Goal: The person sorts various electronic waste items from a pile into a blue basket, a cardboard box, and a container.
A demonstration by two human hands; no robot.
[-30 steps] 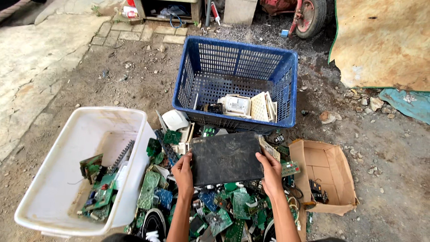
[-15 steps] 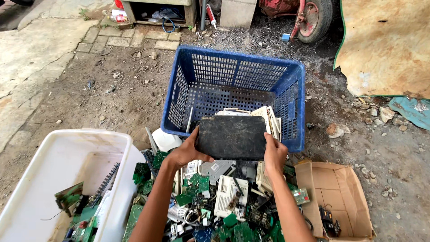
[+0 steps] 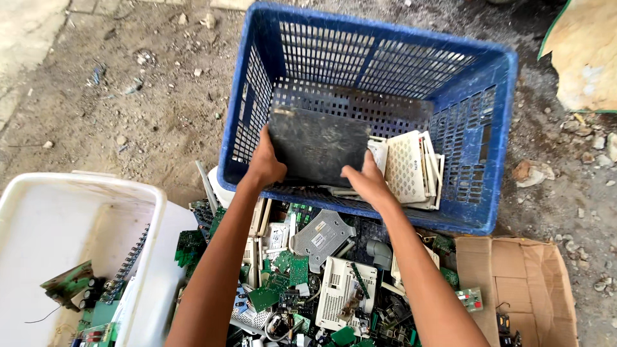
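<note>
Tilting inside the blue crate, black panel lies crosswise.

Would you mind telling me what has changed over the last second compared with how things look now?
Both hands, the left hand and the right hand, have carried the flat black panel forward, from above the pile of circuit boards to inside the blue crate. They still grip it at its near edge. The white casings in the crate, the white tub and the cardboard box lie as before.

One blue crate (one white tub)
</note>
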